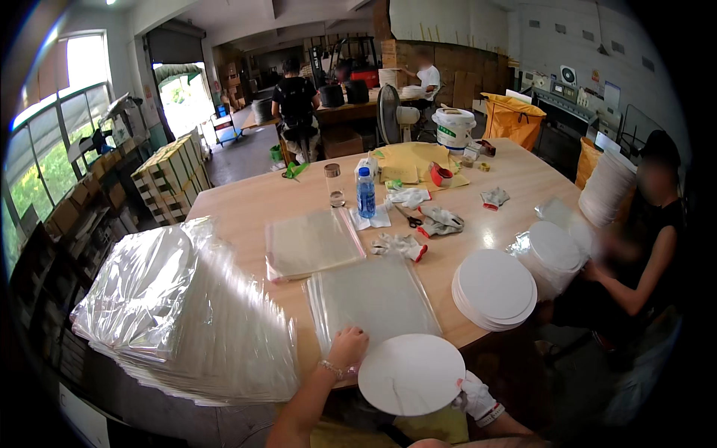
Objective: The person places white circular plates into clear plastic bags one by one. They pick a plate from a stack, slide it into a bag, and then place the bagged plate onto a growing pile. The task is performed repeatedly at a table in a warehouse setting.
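Head view: we note the left hand point(347, 346), fingers curled and pressing the near edge of a clear plastic bag point(377, 295) on the wooden table point(523, 187). Our gloved right hand point(472, 396) grips a white round disc point(411, 373) just beside that bag. The bag appears empty.

Our bare left hand point(347, 345) reaches forward from the lower edge, palm down, fingers curled, a beaded bracelet at the wrist. Our right hand point(470, 394), in a white glove with a red cuff, sits lower right, fingers closed in a pinch, forearm angling back toward us.
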